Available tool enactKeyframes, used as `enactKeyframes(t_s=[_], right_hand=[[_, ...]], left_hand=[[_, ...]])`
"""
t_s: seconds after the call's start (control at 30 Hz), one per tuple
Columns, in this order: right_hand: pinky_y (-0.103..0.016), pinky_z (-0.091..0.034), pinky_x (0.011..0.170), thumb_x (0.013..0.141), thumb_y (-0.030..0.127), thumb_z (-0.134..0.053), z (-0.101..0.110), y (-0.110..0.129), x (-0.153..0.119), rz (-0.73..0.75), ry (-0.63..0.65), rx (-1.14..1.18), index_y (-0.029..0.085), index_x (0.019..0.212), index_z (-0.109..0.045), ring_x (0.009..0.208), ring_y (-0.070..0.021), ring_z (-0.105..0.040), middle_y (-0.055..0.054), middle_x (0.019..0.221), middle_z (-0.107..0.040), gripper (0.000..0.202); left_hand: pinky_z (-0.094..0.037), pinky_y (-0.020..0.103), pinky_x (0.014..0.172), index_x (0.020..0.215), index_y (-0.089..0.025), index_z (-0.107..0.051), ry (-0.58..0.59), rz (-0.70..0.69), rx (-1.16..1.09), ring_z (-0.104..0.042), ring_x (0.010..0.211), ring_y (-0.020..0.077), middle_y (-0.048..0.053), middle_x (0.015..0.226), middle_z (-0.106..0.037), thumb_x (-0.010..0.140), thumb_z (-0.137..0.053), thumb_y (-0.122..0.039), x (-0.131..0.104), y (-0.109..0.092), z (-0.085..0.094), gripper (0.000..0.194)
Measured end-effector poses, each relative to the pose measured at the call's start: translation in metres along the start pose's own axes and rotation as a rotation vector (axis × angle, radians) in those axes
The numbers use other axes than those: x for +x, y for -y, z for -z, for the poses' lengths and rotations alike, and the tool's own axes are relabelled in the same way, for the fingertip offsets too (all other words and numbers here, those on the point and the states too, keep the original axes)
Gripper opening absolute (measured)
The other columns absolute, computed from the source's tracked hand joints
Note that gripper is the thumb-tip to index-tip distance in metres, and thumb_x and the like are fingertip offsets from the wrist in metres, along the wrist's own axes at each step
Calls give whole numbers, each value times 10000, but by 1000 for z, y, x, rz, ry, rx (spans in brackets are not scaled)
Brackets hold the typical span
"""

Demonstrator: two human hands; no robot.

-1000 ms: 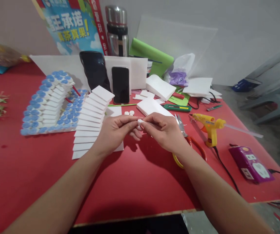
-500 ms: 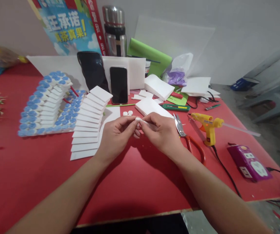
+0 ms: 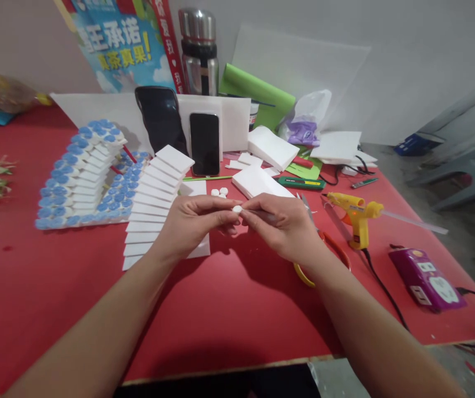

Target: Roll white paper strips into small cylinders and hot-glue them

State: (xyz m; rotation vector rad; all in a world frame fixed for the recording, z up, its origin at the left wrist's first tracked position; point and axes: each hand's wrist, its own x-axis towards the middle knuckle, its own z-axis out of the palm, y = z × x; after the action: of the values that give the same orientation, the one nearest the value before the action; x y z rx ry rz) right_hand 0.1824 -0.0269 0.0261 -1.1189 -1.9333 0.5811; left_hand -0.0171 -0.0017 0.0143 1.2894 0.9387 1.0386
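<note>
Between my hands is a small white round piece (image 3: pixel 237 209), like a pellet or short roll; its material is hard to tell. My left hand (image 3: pixel 198 218) pinches its left side with thumb and forefinger. From the right, my right hand (image 3: pixel 281 221) has its thumb and fingertips closed on the same piece. Just beyond the fingers lie several similar white pieces (image 3: pixel 220 192) on the table. By my left hand, a fan of overlapping white strips (image 3: pixel 152 204) spreads like stair steps. Scissors (image 3: pixel 336 246) with red-orange and yellow handles lie partly under my right forearm.
Left stands a white-and-blue stepped model (image 3: pixel 75 182). Behind are two phones (image 3: pixel 205 145), a steel flask (image 3: pixel 199 52) and stacked white boards (image 3: pixel 273 148). A green cutter (image 3: pixel 300 183), a yellow glue gun (image 3: pixel 355 215) and a purple power socket (image 3: pixel 426 279) with trailing cords occupy the right.
The fingers have turned the white piece, so a rounder face shows. Both hands sit slightly lower in view, and the whole scene has shifted a little to the right.
</note>
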Motion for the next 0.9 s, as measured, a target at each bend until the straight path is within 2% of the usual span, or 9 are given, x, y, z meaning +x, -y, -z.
enactKeyframes(t_s=[0.13, 0.23, 0.33, 0.47, 0.63, 0.7, 0.77, 0.83, 0.9], right_hand=[[-266, -459, 640, 977, 245, -638, -3, -2, 1, -3, -13, -24, 196, 858, -730, 664, -141, -644, -18, 772, -750, 158], [-255, -397, 560, 951, 273, -682, -5, -2, 3, -117, -36, 0, 184, 832, -713, 561, -112, -549, 5, 693, -705, 152], [-253, -360, 535, 936, 295, -696, -6, -1, 3, -190, -42, 20, 184, 812, -699, 535, -102, -501, 20, 654, -663, 166], [-259, -369, 545, 919, 248, -672, -9, 2, 1, -140, -74, -40, 189, 820, -698, 545, -112, -506, 17, 644, -655, 118], [-275, -430, 605, 897, 197, -642, -9, 7, -2, -28, -79, -104, 188, 882, -720, 619, -144, -599, -23, 730, -732, 79], [-276, -458, 606, 905, 255, -673, -5, 7, 0, -109, -58, 13, 189, 866, -714, 630, -154, -628, -32, 743, -742, 88], [-291, -522, 618, 938, 409, -678, 0, 6, 4, -299, 31, 303, 184, 871, -700, 644, -178, -682, -55, 774, -757, 235], [-340, -595, 647, 975, 596, -589, 4, 1, 8, -527, 163, 657, 174, 954, -691, 666, -216, -737, -99, 843, -781, 435], [-388, -635, 663, 1004, 687, -456, 5, -5, 12, -706, 304, 918, 162, 1057, -676, 679, -241, -763, -137, 897, -793, 572]], left_hand=[[-661, 319, 672, 972, -190, -858, 55, -41, 31, -765, 643, 197, 59, 775, -805, 779, -875, -299, 1, 0, 2, 222], [-655, 294, 678, 939, -210, -862, 12, -141, 103, -759, 696, 179, 57, 896, -808, 772, -885, -323, 1, 1, 0, 203], [-665, 328, 761, 925, -199, -855, -36, -137, 105, -775, 816, 218, 69, 953, -812, 755, -897, -356, 1, 3, -3, 236], [-658, 362, 815, 897, -173, -829, -39, -94, 89, -775, 823, 237, 68, 876, -810, 742, -905, -377, 0, 3, -5, 268], [-627, 312, 701, 801, -174, -769, -41, -137, 87, -736, 722, 205, 37, 767, -754, 686, -937, -355, 0, 3, -6, 272], [-623, 316, 699, 818, -168, -769, -22, -114, 48, -730, 712, 200, 37, 772, -747, 698, -929, -349, 0, 4, -5, 269], [-617, 318, 702, 843, -163, -779, 12, -72, 11, -723, 709, 194, 42, 777, -749, 733, -905, -351, 1, 5, -3, 251], [-600, 300, 688, 865, -166, -792, 31, -54, 6, -705, 695, 176, 42, 767, -748, 767, -881, -345, 3, 5, -1, 222], [-584, 283, 683, 870, -172, -802, 19, -68, 38, -689, 695, 164, 40, 769, -749, 769, -879, -332, 4, 6, 1, 204]])
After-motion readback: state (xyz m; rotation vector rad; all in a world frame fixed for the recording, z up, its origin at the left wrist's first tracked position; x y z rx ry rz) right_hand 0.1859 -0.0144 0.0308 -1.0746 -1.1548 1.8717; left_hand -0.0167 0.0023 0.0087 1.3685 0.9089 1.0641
